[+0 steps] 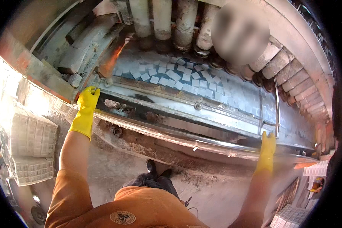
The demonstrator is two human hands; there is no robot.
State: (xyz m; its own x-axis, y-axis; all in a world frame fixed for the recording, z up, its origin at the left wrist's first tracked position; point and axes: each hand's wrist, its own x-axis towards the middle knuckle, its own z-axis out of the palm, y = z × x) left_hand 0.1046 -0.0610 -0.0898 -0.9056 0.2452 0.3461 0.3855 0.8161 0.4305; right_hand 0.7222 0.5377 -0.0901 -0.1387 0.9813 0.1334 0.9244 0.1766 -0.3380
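Yellow rubber gloves cover both of my hands. My left hand (88,97) is closed, its fingers curled at the left corner of a large machine frame; what lies inside the grip is hidden. Near the right end of the frame's long front rail (201,143), my right hand (268,149) is raised, somewhat blurred, with fingers stretched up and slightly apart. Close beyond its fingertips stands a thin metal rod (277,102). Many pale, small square tiles (171,75) lie loosely scattered on the wet, bluish bed (135,62) beyond the rail.
A row of thick, dirty cylinders (162,21) lines the far side of the bed. Stacked white crates (32,148) stand at the left, with another white stack (290,217) at lower right. Grime covers the ledge (155,142) before my feet.
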